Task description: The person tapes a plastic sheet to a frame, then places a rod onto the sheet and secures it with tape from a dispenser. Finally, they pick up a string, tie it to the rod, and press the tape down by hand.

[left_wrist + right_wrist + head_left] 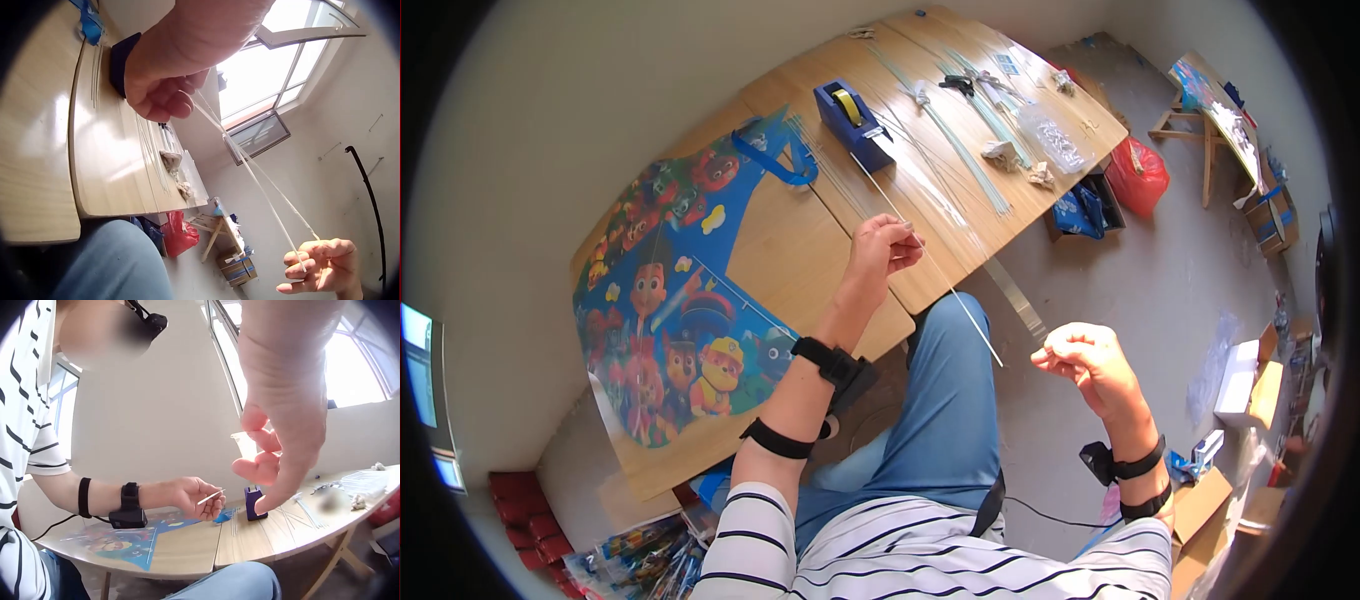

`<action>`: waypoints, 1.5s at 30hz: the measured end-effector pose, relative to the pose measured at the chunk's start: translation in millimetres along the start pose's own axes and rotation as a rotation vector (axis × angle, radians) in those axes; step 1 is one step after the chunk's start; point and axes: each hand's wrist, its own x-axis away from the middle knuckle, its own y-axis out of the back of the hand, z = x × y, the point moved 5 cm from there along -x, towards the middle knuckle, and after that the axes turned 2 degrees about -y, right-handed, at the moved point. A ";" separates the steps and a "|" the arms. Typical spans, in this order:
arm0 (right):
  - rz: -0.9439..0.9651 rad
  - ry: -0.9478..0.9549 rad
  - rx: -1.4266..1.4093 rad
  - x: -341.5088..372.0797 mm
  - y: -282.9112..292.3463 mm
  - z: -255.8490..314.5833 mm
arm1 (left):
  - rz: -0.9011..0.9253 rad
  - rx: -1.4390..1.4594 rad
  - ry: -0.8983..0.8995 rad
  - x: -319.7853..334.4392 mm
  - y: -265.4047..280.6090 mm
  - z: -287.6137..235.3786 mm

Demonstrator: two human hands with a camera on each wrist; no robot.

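Note:
My left hand (pixel 880 255) pinches a thin white rod (pixel 965 312) over the table's front edge. The rod sticks out past both sides of the fingers, slanting down to the right. My right hand (pixel 1090 362) is raised off the table's right front side, thumb and index finger pinching the end of a strip of clear tape (pixel 1015 300). That strip runs back toward the blue tape dispenser (pixel 855 120), which holds a yellow roll. In the left wrist view, the tape and rod lie close together near my left hand and spread apart toward my right hand (pixel 328 265).
Cartoon-printed blue sheet (pixel 690 310) with a blue ribbon (pixel 775 155) covers the table's left part. Thin rods (pixel 970 150), a clear bag (pixel 1055 140) and crumpled scraps (pixel 1000 155) lie at the right. A red bag (pixel 1138 178) and cardboard boxes (pixel 1250 385) stand on the floor.

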 end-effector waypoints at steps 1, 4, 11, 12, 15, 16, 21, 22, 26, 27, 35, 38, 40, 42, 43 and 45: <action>-0.003 -0.004 0.025 -5.8 4.8 -9.1 | -0.003 -0.016 0.009 -3.4 -5.6 3.3; 0.073 -0.026 0.005 -9.6 0.4 -23.6 | 0.005 -0.043 0.007 -8.2 -15.0 11.1; 0.095 -0.014 -0.063 -11.2 7.8 -36.3 | 0.035 -0.097 0.025 -11.0 -23.9 17.4; 0.078 -0.035 -0.055 -11.9 8.1 -37.6 | 0.048 -0.094 0.020 -13.4 -23.9 16.3; 0.055 -0.042 -0.026 -13.6 7.6 -37.5 | 0.010 -0.086 0.027 -13.4 -17.1 12.0; 0.038 -0.043 -0.015 -12.5 7.3 -34.7 | -0.031 -0.114 0.019 -17.4 -5.3 6.7; 0.016 0.010 0.009 -13.7 10.6 -35.7 | -0.256 -0.241 0.003 -39.1 63.6 -7.6; 0.004 0.008 0.005 -13.1 10.9 -35.0 | -0.287 -0.252 -0.006 -45.3 76.9 -9.2; -0.025 -0.002 -0.020 -13.2 13.3 -33.5 | -0.399 -0.315 -0.007 -64.0 106.4 -10.9; -0.031 -0.010 -0.031 -13.2 13.5 -33.6 | -0.424 -0.337 -0.001 -69.6 113.3 -8.3; -0.059 -0.048 -0.051 -20.5 22.1 -44.8 | -0.483 -0.465 -0.253 -98.4 98.3 -26.0; -0.062 -0.065 -0.063 -26.2 24.3 -52.5 | -0.430 -0.054 -0.147 -109.6 59.8 -38.1; -0.070 -0.075 -0.066 -28.5 27.1 -55.9 | -0.451 0.161 -0.060 -126.4 44.0 -36.1; -0.076 -0.088 -0.063 -31.1 29.7 -59.7 | -0.489 0.344 0.026 -141.1 34.9 -32.1; -0.079 -0.089 -0.059 -32.3 31.0 -61.2 | -0.490 0.379 0.032 -146.4 31.8 -31.9; -0.085 -0.090 -0.054 -35.0 32.9 -64.6 | -0.493 0.447 0.046 -157.1 29.2 -30.3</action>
